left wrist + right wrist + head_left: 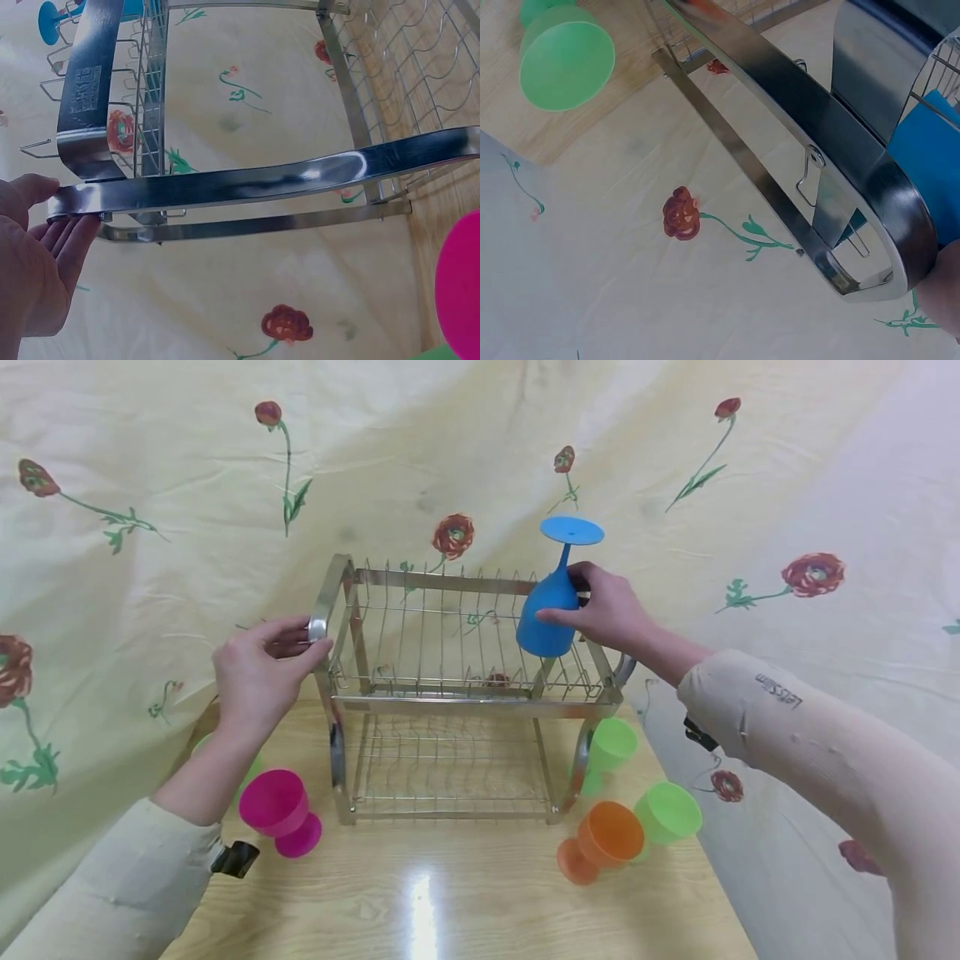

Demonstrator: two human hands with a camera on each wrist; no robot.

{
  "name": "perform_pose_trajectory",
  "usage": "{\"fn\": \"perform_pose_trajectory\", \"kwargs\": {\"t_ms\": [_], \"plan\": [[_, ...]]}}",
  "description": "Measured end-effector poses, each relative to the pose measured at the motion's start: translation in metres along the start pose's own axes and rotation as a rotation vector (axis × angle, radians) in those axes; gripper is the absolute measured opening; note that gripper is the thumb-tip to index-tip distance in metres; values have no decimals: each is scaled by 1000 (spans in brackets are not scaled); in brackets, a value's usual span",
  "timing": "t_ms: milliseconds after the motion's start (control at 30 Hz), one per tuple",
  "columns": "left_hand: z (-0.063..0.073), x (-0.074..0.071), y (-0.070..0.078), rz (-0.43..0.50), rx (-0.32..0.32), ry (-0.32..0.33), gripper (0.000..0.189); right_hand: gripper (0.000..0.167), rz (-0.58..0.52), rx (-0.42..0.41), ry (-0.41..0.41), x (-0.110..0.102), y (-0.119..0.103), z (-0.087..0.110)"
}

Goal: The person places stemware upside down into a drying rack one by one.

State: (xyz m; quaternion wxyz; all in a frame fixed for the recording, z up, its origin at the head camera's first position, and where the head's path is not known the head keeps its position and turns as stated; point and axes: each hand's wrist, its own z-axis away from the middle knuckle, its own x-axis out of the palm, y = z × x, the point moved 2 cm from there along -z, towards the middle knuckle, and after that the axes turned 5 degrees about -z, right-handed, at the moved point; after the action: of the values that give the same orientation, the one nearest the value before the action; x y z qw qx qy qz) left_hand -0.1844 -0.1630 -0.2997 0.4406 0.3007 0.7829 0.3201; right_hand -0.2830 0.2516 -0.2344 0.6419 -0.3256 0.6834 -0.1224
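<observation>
A blue plastic goblet (547, 614) is upside down at the right end of the top tier of a metal dish rack (465, 703), its round foot uppermost. My right hand (611, 610) grips its bowl from the right side, thumb in front. In the right wrist view, part of the blue goblet (926, 165) shows behind the rack's curved side frame (810, 127). My left hand (262, 664) holds the rack's left upper end, and the left wrist view shows the thumb above and fingers below the metal frame (225, 187).
Left of the rack stands a magenta goblet (273, 806), with a green one partly hidden behind my left forearm. On the right are an orange goblet (611, 835) and two green goblets (667, 812). A flowered cloth (450, 452) hangs behind the wooden table (360, 893).
</observation>
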Motion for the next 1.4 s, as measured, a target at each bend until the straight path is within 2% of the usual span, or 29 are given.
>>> {"fn": "perform_pose_trajectory", "kwargs": {"t_ms": [400,600,767,967,1133,1267,1400], "plan": [[1,-3,-9,-6,-6,7,40,81,37,14,-59,11,-4,-5],[1,-2,-12,-23,-17,-9,40,84,31,37,-87,16,0,-7],[1,0,-12,-11,-18,-14,41,91,34,48,-97,5,-1,-2],[-2,-6,-13,8,-15,-46,45,101,-68,60,-34,-24,-2,29],[-4,-24,-17,-46,-20,-106,53,98,-190,75,12,-33,5,67],[-5,-45,-30,-133,-21,-214,66,92,-259,3,71,-30,3,100],[-3,-63,-49,-204,0,-325,81,91,-308,-141,107,-17,-4,125]]}}
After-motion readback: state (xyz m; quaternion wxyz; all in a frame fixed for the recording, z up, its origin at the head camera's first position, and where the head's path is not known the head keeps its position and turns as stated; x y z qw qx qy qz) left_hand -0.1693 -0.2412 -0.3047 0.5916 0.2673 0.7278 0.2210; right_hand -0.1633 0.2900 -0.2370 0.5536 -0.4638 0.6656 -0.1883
